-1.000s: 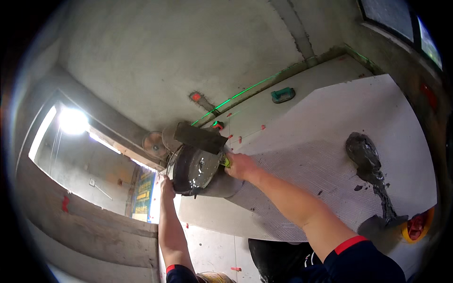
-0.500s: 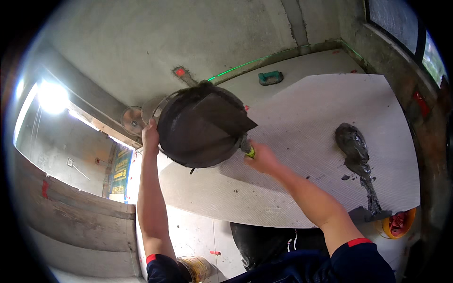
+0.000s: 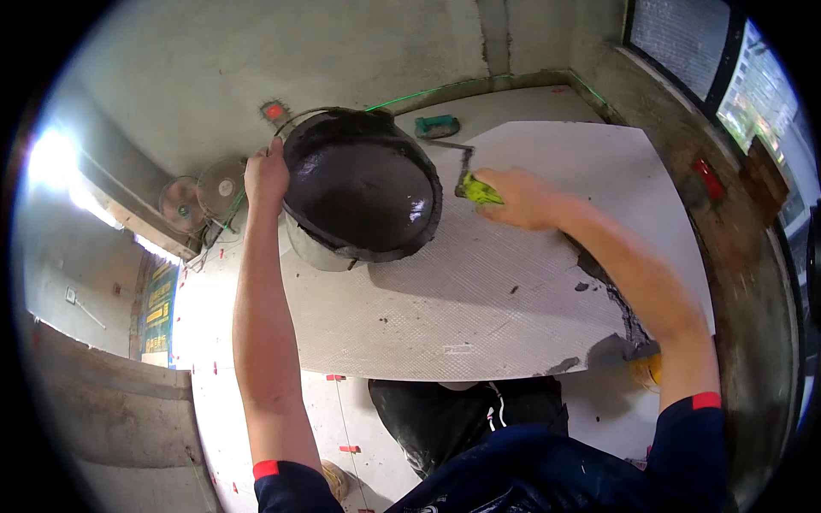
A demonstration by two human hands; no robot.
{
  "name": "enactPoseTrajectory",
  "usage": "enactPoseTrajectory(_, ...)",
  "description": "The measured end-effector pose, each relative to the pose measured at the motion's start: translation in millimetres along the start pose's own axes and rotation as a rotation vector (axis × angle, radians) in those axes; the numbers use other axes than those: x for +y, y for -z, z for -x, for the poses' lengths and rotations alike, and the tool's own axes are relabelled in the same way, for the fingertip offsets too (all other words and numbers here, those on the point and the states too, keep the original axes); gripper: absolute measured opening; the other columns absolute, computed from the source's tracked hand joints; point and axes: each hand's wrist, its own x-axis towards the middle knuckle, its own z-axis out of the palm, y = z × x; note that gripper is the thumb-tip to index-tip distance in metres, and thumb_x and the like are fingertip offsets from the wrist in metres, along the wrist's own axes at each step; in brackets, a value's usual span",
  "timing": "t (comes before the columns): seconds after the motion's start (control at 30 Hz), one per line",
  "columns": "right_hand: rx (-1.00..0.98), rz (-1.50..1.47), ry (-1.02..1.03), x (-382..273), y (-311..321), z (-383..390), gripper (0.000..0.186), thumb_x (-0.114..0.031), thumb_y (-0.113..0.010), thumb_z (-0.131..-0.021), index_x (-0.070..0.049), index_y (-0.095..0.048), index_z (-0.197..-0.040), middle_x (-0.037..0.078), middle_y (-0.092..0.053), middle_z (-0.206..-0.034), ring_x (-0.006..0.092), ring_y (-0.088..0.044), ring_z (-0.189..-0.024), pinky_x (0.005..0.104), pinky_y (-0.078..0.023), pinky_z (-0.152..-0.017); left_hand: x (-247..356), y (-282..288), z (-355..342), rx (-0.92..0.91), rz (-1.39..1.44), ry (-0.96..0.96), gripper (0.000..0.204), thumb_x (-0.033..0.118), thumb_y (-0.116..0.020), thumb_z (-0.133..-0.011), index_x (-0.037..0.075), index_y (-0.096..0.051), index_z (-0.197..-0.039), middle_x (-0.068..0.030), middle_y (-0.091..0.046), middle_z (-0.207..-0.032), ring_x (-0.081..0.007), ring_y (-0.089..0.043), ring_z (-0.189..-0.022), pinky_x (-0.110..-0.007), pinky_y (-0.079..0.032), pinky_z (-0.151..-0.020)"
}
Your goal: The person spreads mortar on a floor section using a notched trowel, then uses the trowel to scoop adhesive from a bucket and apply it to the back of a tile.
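Observation:
My left hand is closed on the left rim of a bucket, tilted above the large pale tile. Dark, glossy wet mortar lies inside it, and more coats the rim. To the right of the bucket, my right hand is closed around the yellow-green handle of a trowel. The trowel's blade is seen nearly edge-on, so what it carries cannot be made out. Ribs cover the upper face of the tile. My right forearm hides most of a mortar heap there.
A green-handled tool rests beyond the tile, near the wall with a green laser line. Two round fans stand at the left. A yellow bucket is partly hidden under the tile's right edge. Small red pieces dot the floor.
The trowel has moved off the bucket's mouth, out to the right and farther away, and its blade has turned edge-on. The mortar surface inside now shows. My left hand keeps its hold.

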Motion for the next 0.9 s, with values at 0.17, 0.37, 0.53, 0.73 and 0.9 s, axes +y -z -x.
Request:
enactPoseTrajectory(0.17,-0.104,0.554,0.131,-60,46,-59,0.037,-0.017,-0.063,-0.085,-0.012,-0.059,-0.122,0.018,-0.069,-0.094,0.0344,-0.068,-0.090,0.0485,-0.053,-0.077,-1,-21,-23,-0.028,0.011,-0.003,0.053,0.046,-0.049,-0.096,0.001,-0.064,-0.119,-0.0249,-0.063,-0.121,-0.0413,-0.058,-0.116,-0.046,-0.044,-0.096)
enactPoseTrajectory(0.37,-0.173,0.801,0.325,-112,56,-104,0.020,-0.011,-0.059,-0.081,-0.011,-0.070,-0.098,0.011,-0.072,-0.091,0.0324,-0.070,-0.088,0.0456,-0.055,-0.071,46,-29,6,0.021,0.037,-0.010,0.047,0.045,-0.058,-0.092,0.005,-0.063,-0.115,-0.0175,-0.066,-0.116,-0.0359,-0.060,-0.112,-0.045,-0.046,-0.092)
enactPoseTrajectory(0.53,-0.173,0.821,0.420,-94,17,-105,0.021,-0.015,-0.064,-0.077,-0.014,-0.073,-0.096,0.009,-0.073,-0.089,0.0288,-0.071,-0.087,0.0428,-0.056,-0.067,61,-20,13,-0.075,0.087,0.031,0.036,0.042,-0.064,-0.089,0.012,-0.065,-0.107,-0.0143,-0.068,-0.109,-0.0329,-0.062,-0.105,-0.045,-0.047,-0.088)
enactPoseTrajectory(0.73,-0.225,0.931,0.368,-45,9,-80,0.013,-0.016,-0.067,-0.074,-0.016,-0.075,-0.084,0.008,-0.073,-0.088,0.0278,-0.071,-0.085,0.0408,-0.055,-0.064,49,-47,-3,0.016,0.036,-0.148,0.037,0.046,-0.067,-0.085,0.017,-0.067,-0.108,-0.0143,-0.065,-0.115,-0.0336,-0.057,-0.115,-0.046,-0.047,-0.090)
enactPoseTrajectory(0.9,-0.403,0.962,0.079,-32,48,-55,0.016,-0.011,-0.068,-0.070,-0.012,-0.074,-0.085,0.009,-0.073,-0.087,0.0289,-0.071,-0.085,0.0431,-0.055,-0.067,56,-48,1,0.011,0.058,-0.122,0.036,0.044,-0.067,-0.085,0.016,-0.070,-0.108,-0.0144,-0.068,-0.107,-0.0323,-0.062,-0.106,-0.043,-0.048,-0.088)
